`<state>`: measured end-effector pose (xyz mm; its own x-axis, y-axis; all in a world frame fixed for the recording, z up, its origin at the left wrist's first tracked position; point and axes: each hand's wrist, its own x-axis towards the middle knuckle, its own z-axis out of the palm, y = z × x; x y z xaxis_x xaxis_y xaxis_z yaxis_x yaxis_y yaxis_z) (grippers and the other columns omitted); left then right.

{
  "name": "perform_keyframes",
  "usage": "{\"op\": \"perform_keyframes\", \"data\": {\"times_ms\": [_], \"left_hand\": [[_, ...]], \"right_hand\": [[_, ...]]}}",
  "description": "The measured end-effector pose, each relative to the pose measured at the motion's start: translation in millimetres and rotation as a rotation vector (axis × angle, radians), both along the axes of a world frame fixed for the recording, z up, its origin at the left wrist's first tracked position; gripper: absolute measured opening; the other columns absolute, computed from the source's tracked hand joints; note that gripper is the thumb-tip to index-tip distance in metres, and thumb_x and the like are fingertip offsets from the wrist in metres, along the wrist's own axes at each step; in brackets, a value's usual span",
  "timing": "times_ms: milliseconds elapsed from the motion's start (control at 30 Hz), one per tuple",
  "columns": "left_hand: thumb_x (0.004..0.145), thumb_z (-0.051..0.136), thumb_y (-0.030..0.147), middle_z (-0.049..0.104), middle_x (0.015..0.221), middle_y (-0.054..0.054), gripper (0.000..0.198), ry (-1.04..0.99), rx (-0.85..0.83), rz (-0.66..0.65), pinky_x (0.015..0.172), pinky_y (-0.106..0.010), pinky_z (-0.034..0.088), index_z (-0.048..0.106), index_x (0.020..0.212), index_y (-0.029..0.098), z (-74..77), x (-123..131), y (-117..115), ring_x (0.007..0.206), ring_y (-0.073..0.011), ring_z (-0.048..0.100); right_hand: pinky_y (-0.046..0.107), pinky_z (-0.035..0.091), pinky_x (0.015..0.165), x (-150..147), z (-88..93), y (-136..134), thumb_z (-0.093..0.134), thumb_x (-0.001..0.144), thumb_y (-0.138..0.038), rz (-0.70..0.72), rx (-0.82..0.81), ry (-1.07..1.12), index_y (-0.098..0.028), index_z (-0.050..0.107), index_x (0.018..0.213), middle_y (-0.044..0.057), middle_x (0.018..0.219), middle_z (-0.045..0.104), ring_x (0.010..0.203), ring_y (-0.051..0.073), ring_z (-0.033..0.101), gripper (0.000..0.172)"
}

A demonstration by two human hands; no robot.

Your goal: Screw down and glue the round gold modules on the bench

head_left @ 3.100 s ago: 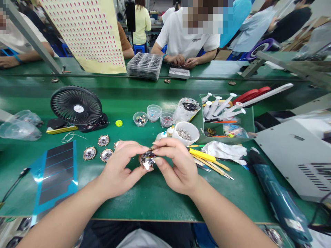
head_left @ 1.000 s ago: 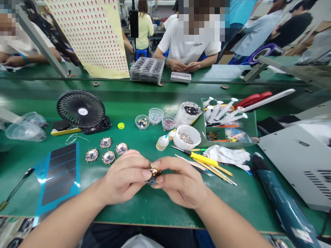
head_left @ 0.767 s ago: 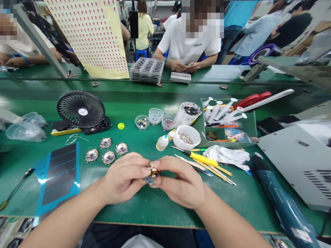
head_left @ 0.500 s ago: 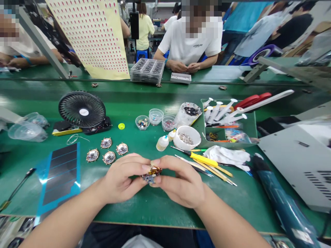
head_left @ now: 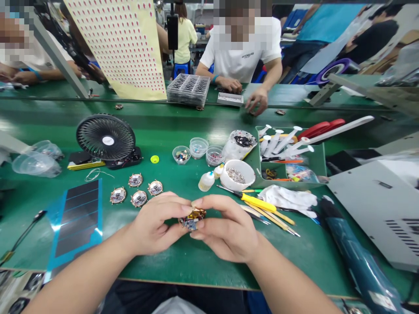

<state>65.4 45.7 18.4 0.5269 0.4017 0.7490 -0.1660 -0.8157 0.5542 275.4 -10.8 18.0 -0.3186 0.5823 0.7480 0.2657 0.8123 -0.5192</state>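
Between both hands, just above the green bench, is a small electronic assembly [head_left: 191, 220] with a blue-grey circuit board and amber-coloured film. My left hand [head_left: 159, 222] pinches its left side with thumb and fingers. From the other side, my right hand [head_left: 225, 226] grips it, thumb below and forefinger on top. Fingertips cover part of the piece. Beyond my left hand several round, gem-like pieces [head_left: 138, 199] with coppery rims lie on the bench. Small dropper bottles [head_left: 206, 181] stand beyond my right hand.
A black fan [head_left: 106, 137] stands at the left, near a blue-edged dark sheet [head_left: 80, 218]. Small cups [head_left: 181, 155], a white bowl [head_left: 237, 174], a yellow-handled screwdriver [head_left: 258, 201] and a green tool bin [head_left: 291, 174] lie ahead and right. A person [head_left: 242, 56] sits opposite.
The assembly tilts slightly between my fingers, showing more amber film. Across the bench, the other person's hands have parted, one reaching toward the bench edge.
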Motion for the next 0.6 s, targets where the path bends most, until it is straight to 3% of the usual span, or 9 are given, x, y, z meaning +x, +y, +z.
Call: {"op": "perform_keyframes", "data": {"times_ms": [100,233,400,533,600], "left_hand": [[0.095,0.065,0.007,0.071,0.109,-0.006,0.034,0.009,0.035,-0.014,0.094,-0.022,0.054,0.051,0.124,0.017,0.3,-1,1,0.103,-0.0079,0.068],[0.091,0.068,0.002,0.073,0.119,-0.007,0.041,0.020,0.043,-0.052,0.099,-0.024,0.052,0.052,0.125,0.017,-0.4,-2,1,0.113,-0.0090,0.069],[0.091,0.070,0.004,0.074,0.117,-0.007,0.037,0.039,0.064,-0.049,0.098,-0.023,0.051,0.052,0.120,0.017,1.0,-1,1,0.110,-0.0074,0.070],[0.093,0.063,0.003,0.074,0.112,-0.002,0.034,0.123,0.043,-0.076,0.097,-0.020,0.052,0.052,0.120,0.020,-4.4,-3,-2,0.107,-0.0061,0.070],[0.095,0.060,0.008,0.074,0.109,0.002,0.030,0.230,0.017,-0.038,0.094,-0.015,0.052,0.055,0.121,0.023,-8.8,-4,-3,0.102,-0.0037,0.070]], "right_hand": [[0.028,0.058,0.103,-2,8.0,-2,0.077,0.092,-0.021,-0.020,0.073,-0.043,-0.014,0.058,0.119,0.014,0.126,0.058,0.121,0.018,0.062,0.034],[0.041,0.061,0.096,-4,5.7,-4,0.069,0.099,-0.030,0.038,-0.028,0.255,-0.015,0.049,0.141,0.016,0.131,0.055,0.116,0.023,0.065,0.049],[0.036,0.059,0.076,-4,-4.9,4,0.053,0.106,-0.022,-0.039,-0.097,0.418,-0.022,0.055,0.139,0.013,0.128,0.055,0.102,0.020,0.069,0.033],[0.035,0.059,0.078,-5,-12.3,14,0.050,0.108,-0.025,-0.214,-0.097,0.345,-0.023,0.058,0.126,0.010,0.119,0.063,0.092,0.016,0.070,0.020],[0.036,0.058,0.081,-4,-15.5,19,0.049,0.108,-0.023,-0.272,-0.081,0.298,-0.021,0.061,0.117,0.008,0.105,0.068,0.090,0.017,0.069,0.015]]}}
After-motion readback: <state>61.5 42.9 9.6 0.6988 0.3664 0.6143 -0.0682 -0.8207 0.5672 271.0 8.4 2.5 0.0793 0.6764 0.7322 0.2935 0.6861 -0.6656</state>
